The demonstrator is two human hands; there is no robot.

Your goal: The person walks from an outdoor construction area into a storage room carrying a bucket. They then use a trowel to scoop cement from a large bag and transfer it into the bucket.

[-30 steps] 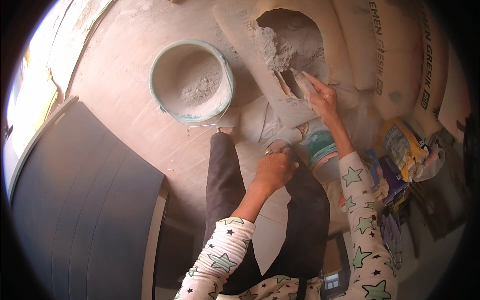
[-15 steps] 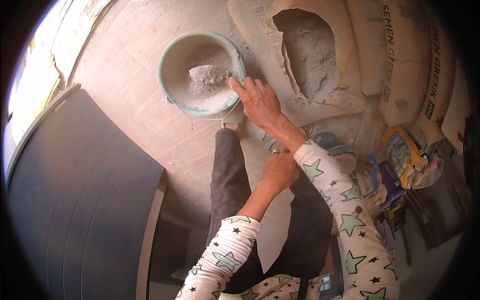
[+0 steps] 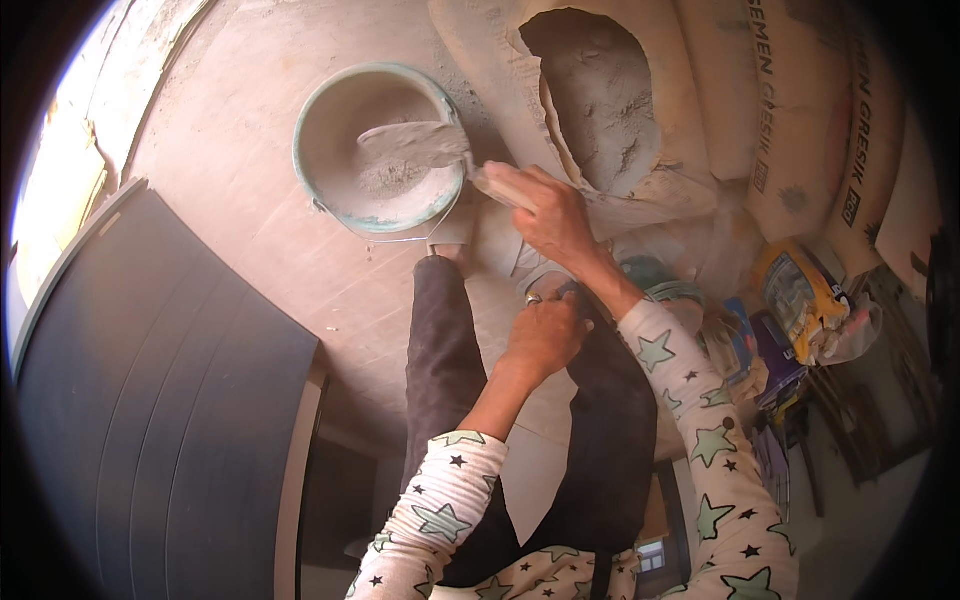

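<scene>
My right hand (image 3: 553,212) is closed round the pale handle of a trowel (image 3: 415,143). The blade, coated in grey powder and slightly blurred, reaches over the rim into a round bucket (image 3: 312,185) with a greenish edge and a wire bail. Grey powder (image 3: 392,182) lies inside the bucket under the blade. My left hand (image 3: 545,330), with a ring on one finger, rests at my bent right knee. Its fingers are curled, their tips hidden, and no tool shows in them. Right of the bucket is a torn-open paper cement sack (image 3: 690,190) full of grey powder.
More full cement sacks (image 3: 800,140) stand at the far right. A green tub (image 3: 660,280), a yellow packet (image 3: 800,300) and other clutter lie beside my right arm. A dark panelled surface (image 3: 170,400) fills the left side. Tiled floor (image 3: 250,100) surrounds the bucket.
My right hand has drawn back right and slightly down from the bucket's rim, bringing the trowel's handle and more of its blade into sight. My left hand stays at the knee.
</scene>
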